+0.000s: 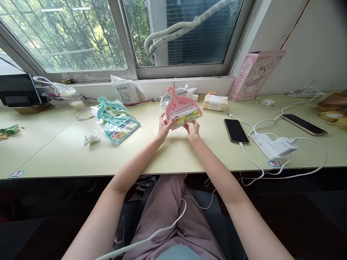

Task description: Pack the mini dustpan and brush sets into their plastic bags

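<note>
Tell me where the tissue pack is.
In the head view, the tissue pack lies on the table right of centre, near the window, between the pink dustpan on its left and the tall pink box on its right.

Your left hand (164, 129) and right hand (192, 129) hold the pink dustpan set (181, 108) | teal sets (115, 121) lie at left | black phone (236, 130) lies at right

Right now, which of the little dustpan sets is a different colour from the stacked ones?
The pink dustpan set, held up between both hands; the others lie in an overlapping green and teal pile on the left.
</note>
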A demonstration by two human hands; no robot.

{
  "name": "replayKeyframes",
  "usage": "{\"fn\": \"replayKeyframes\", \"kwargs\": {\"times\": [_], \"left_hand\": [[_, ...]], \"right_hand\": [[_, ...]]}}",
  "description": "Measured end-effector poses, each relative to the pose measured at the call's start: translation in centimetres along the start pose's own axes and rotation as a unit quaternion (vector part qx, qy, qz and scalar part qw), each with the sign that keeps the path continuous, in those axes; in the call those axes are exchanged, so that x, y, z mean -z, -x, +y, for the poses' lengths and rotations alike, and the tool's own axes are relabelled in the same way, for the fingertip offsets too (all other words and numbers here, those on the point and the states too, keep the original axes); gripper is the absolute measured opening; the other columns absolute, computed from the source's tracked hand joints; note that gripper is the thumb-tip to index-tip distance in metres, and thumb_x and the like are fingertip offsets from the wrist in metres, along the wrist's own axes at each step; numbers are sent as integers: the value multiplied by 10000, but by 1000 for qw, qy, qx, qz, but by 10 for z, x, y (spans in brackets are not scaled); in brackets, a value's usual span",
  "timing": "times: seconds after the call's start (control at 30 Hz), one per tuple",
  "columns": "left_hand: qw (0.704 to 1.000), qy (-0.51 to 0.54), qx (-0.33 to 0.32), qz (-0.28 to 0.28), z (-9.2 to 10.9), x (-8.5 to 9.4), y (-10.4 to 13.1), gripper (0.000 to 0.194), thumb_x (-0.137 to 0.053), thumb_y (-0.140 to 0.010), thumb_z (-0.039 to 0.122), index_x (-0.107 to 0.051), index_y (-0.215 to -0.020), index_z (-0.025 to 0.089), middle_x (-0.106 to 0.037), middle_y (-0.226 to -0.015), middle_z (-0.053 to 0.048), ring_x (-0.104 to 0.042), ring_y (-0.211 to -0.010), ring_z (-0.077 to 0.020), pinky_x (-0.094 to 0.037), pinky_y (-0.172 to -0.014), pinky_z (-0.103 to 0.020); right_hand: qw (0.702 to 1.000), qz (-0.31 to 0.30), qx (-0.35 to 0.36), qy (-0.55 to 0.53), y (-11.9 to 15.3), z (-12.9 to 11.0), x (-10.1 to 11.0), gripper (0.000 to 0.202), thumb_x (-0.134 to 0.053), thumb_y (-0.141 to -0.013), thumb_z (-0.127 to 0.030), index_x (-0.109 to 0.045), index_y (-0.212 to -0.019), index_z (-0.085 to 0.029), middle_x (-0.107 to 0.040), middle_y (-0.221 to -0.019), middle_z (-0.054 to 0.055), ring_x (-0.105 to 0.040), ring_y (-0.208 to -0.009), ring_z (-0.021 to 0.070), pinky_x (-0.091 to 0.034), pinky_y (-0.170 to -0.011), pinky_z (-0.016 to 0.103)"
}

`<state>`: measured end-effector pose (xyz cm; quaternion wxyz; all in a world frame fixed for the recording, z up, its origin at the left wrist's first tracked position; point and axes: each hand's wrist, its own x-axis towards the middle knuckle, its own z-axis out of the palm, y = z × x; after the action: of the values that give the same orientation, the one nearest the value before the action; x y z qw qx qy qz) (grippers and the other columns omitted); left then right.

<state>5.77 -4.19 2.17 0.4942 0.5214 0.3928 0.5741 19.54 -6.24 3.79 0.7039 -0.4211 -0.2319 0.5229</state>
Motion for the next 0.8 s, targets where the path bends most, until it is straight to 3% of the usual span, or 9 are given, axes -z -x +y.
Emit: {"fn": "replayKeyframes", "kwargs": {"times": [0.1,0.4,0.5,0.63,0.8], "left_hand": [[999,4,-40,32,-4,3,-4,944,-827,-685,452,-293,-1426,216,-696,-1135,-118,-698,-1011,-265,-565,-854,-393],[998,-14,-65,23,-9,8,-9,880,-852,-624,487,-410,-1329,203,-686,-1099,-126,-698,-973,-282,-574,-845,-422],[997,-22,-72,22,-8,7,-8,896,-859,-609,479,-411,-1328,189,-683,-1059,-122,-698,-953,-289,-576,-837,-435],[997,-29,-78,3,-5,5,-5,871,-854,-613,488,-422,-1319,217,-679,-1038,-97,-702,-929,-273,-577,-837,-431],[996,-25,-86,-9,-2,1,-1,874,-853,-610,485,-425,-1324,220,-675,-1032,-86,-707,-880,-256,-586,-799,-420]], "right_hand": [[1000,-4,-3,-16,1,0,-1,154,-685,-759,-80,-629,-861,-181,-732,-881,-4,-711,-846,125,-611,-851,276],[998,-41,-41,1,-3,-4,2,148,-673,-775,-161,-622,-910,-191,-721,-856,-3,-694,-771,121,-613,-786,253],[998,-28,-53,-4,-10,-5,6,152,-592,-848,-301,-611,-966,-206,-706,-858,2,-678,-726,120,-611,-727,249],[1000,-1,-10,-5,-20,-6,14,268,-565,-855,-453,-606,-986,-223,-698,-875,14,-683,-790,133,-597,-723,234],[998,42,-32,-27,-25,-7,18,212,-537,-881,-404,-601,-961,-218,-695,-865,17,-682,-790,124,-592,-717,218]]}}
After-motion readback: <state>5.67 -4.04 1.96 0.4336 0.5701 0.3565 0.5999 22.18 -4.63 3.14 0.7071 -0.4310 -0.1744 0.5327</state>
